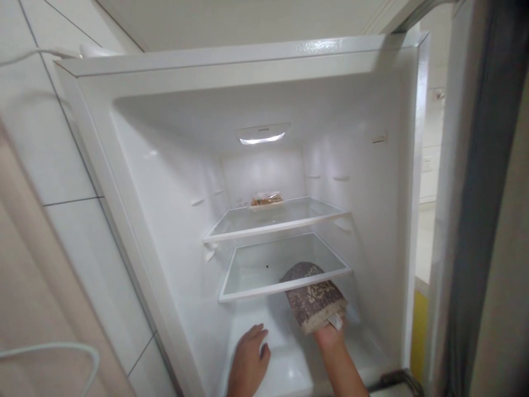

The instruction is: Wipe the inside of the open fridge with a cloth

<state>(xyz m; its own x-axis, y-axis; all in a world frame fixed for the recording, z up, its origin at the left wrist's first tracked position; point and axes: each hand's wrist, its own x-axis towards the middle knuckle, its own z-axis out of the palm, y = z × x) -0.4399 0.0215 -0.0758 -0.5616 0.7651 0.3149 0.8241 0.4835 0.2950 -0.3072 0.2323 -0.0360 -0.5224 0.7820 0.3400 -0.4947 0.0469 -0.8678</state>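
Currently right hand (330,333) wears a dark patterned mitt (312,295), fingers hidden inside so can't tell their spread; mitt pokes over the front right edge of the lower shelf (264,275) in the open fridge (173,182). Left hand (248,358) is bare, fingers loosely together, palm down on the white floor below that shelf, near the front, gripping nothing. Small food pack (265,200) sits at the back edge of the upper shelf (289,218).
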